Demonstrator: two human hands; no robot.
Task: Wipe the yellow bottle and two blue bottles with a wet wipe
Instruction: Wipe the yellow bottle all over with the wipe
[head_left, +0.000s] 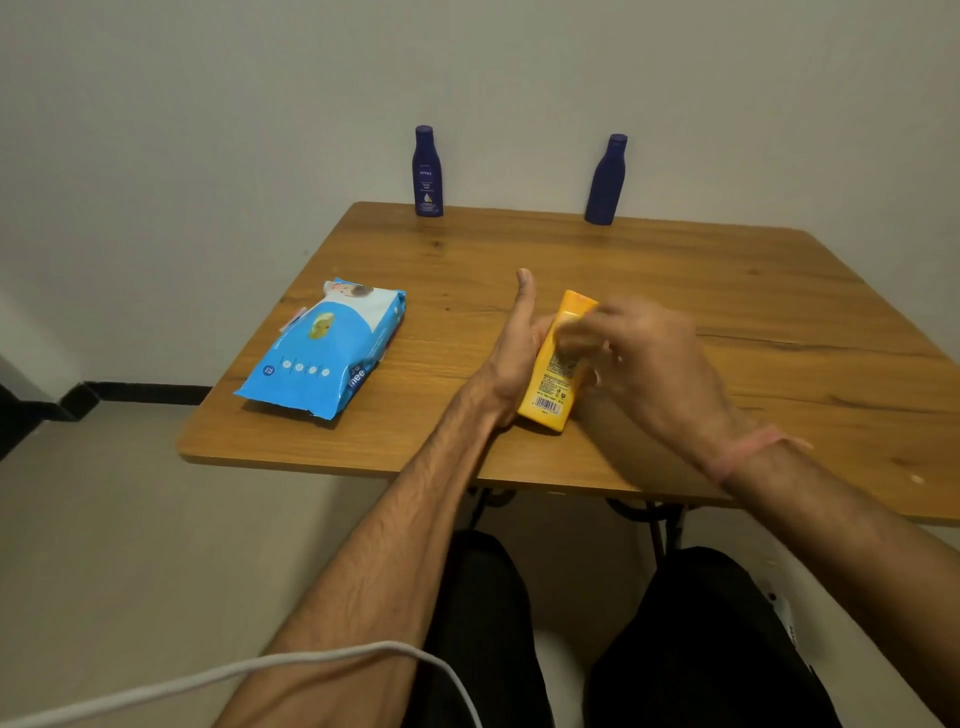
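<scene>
**Yellow bottle held over the table, a wipe pressed against it**

The wooden table (675, 270) fills the middle of the view, its far edge against a pale wall. Below its near edge the person's dark-trousered legs (701, 649) show at 6 o'clock, with a white cable (260, 670) curving across the left forearm at 7 o'clock.

On the table at 9 o'clock from the hands lies a blue wet-wipe pack (324, 348), flat, its long side running toward 1 o'clock, well apart from the bottles.

At the table's far edge stand two blue bottles, both upright with caps on. The left blue bottle (427, 174) is at 12 o'clock from the hands and shows a white printed label. The right blue bottle (605, 182) is at 1 o'clock and shows a plain side. They stand well apart from each other.

Near the table's middle the yellow bottle (556, 369) is tilted, its barcoded end toward 6 o'clock and its other end toward 12 o'clock. The left hand (514, 353) grips it from the 9 o'clock side, thumb straight and pointing to 12 o'clock. The right hand (644, 353) comes in from 3 o'clock, blurred, its fingers curled over a pale wet wipe (569, 327) pressed on the bottle's upper part. A pink band (748, 449) circles the right wrist
</scene>
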